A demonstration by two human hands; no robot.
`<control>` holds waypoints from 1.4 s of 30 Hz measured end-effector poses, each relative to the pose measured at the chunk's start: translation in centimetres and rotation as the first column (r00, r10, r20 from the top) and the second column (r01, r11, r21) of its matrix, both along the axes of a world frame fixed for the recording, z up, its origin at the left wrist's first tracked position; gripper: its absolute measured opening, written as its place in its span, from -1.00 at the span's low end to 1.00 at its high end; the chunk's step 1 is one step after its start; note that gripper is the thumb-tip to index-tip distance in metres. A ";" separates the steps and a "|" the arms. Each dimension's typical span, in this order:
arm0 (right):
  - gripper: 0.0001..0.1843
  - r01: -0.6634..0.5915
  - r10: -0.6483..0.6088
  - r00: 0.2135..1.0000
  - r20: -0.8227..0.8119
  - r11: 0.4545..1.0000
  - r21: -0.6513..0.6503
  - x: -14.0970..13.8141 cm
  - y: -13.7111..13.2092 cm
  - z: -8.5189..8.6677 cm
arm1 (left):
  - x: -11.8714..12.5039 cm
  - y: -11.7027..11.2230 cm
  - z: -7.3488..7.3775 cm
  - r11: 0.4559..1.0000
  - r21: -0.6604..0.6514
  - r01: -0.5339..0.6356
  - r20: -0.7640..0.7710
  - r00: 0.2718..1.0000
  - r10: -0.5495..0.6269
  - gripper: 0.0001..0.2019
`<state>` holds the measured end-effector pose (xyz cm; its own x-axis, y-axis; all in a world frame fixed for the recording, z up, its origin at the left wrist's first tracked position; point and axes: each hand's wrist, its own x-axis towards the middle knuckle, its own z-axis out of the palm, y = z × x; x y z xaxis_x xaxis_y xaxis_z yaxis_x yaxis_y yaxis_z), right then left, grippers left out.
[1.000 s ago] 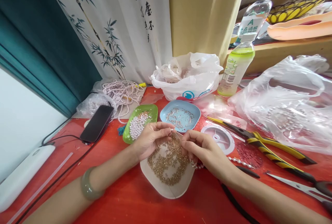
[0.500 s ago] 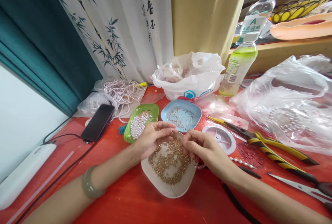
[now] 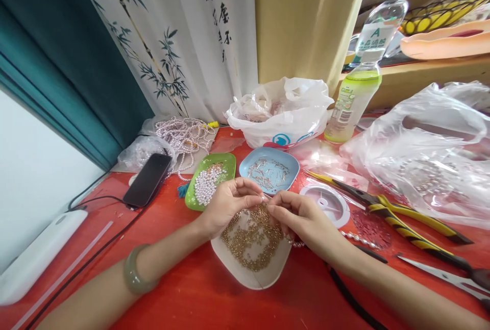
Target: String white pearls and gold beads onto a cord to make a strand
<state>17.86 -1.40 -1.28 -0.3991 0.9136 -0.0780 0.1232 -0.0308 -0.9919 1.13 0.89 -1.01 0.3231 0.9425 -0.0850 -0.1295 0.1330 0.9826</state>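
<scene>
Over a cream dish of tiny gold beads, both my hands meet with fingers pinched. My left hand holds a small pale bead between thumb and fingertips. My right hand is closed on a thin thread, only a sliver of which shows beside the bead. A string of pearl beads emerges from under my right hand and lies to the right. Behind my left hand is a green dish with white pearl beads. The blue dish beyond holds small metal pins.
On the red table at right lie a spool, yellow-and-black pliers and scissors. Plastic bags and a bottle stand behind. At left are a phone, cables and bead strands.
My fingertips have come closer together, and a pale bead now shows at my left fingertips where a stretch of thread showed before. The whole view has shifted slightly.
</scene>
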 end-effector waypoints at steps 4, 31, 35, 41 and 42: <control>-0.81 -0.005 0.005 1.000 -0.023 1.000 0.008 -0.1 0.0 0.1 | -0.8 0.2 0.5 0.991 0.126 0.035 -0.168 0.986 -0.014 -0.84; -0.80 -0.002 0.000 0.998 -0.063 1.000 -0.030 0.1 0.1 -0.1 | -2.8 0.6 1.6 0.613 0.355 0.706 -0.933 0.224 0.283 -0.86; -0.81 -0.003 0.001 0.997 -0.073 1.000 -0.021 0.1 0.0 -0.2 | -2.6 0.5 1.5 0.605 0.356 0.712 -0.930 0.207 0.304 -0.86; -0.81 -0.006 0.006 1.000 -0.031 1.000 -0.013 0.1 -0.1 -0.1 | -2.2 0.3 1.0 0.597 0.372 0.710 -0.917 0.181 0.357 -0.85; -0.81 -0.009 0.009 1.000 -0.027 1.000 -0.005 0.1 -0.1 -0.1 | -2.1 0.3 0.9 0.607 0.373 0.702 -0.916 0.175 0.361 -0.86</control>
<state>17.98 -1.52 -1.37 -0.4096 0.9094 -0.0720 0.0963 -0.0354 -0.9947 -0.94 1.15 -0.09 0.6592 0.7489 0.0679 0.7494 -0.6617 0.0239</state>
